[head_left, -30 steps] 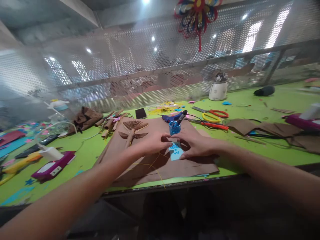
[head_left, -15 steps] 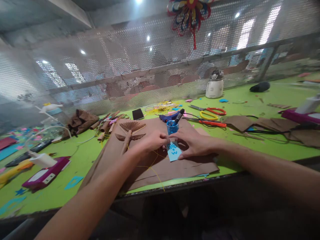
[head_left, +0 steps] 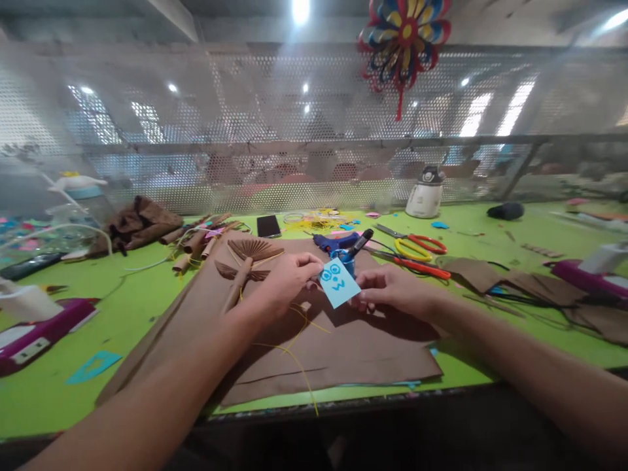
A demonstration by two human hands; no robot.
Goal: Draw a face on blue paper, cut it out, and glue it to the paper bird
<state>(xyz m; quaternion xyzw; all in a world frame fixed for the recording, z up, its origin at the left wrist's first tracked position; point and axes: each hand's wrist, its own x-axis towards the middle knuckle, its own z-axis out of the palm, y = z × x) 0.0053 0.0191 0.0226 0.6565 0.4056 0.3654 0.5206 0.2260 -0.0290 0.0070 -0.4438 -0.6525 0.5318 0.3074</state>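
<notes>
A small light-blue paper square [head_left: 339, 283] with a face drawn in blue marker is tilted between my hands. My left hand [head_left: 297, 278] pinches its upper left corner. The fingers of my right hand [head_left: 387, 289] are closed on its lower right edge. Just behind the paper stands a blue cup [head_left: 347, 260] with a black marker [head_left: 362, 242] leaning in it; the paper hides part of the cup. To the left of my left hand lies a brown paper figure [head_left: 240, 278] with a pleated fan and a rolled stem. Brown paper sheets [head_left: 294, 363] lie under my hands.
Behind the cup is a blue glue gun [head_left: 338, 243]. Yellow-handled scissors [head_left: 412, 248] and red-handled scissors [head_left: 422, 267] lie to the right. A phone [head_left: 268, 226], a white bottle [head_left: 424, 194] and a purple power strip [head_left: 46, 333] are on the green table [head_left: 500, 327]. A perforated screen [head_left: 255, 124] rises behind.
The paper square has come up off the brown sheets and turned diagonally, held in both hands. My right hand has shifted right, off the paper's top to its edge. The camera view has levelled.
</notes>
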